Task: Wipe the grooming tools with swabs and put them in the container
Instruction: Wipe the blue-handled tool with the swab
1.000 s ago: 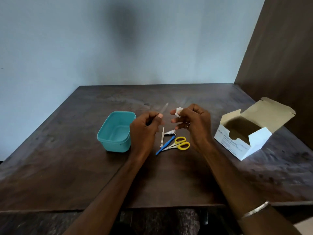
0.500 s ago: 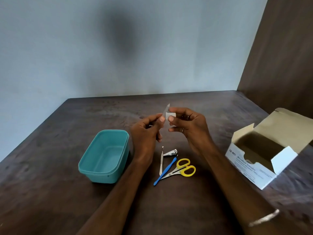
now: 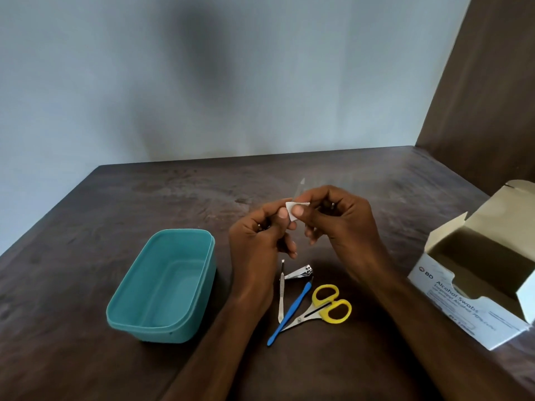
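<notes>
Swab (image 3: 295, 210) sits pinched in your right hand (image 3: 341, 227), folded on the thin metal tool (image 3: 299, 188) that your left hand (image 3: 257, 244) grips low down. Slide it up to the tip, slowly, keeping hold tight. Container (image 3: 166, 285) waits left of your left hand; other tools (image 3: 304, 302) lie just below both hands on the worktop (image 3: 86, 357).

Matt teal plastic container (image 3: 162, 287), shiny metal clippers (image 3: 298, 272), dark worn wooden table (image 3: 86, 227).

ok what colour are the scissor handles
Yellow. The scissors lie on the table, clearest in the head view, the only one.
</notes>
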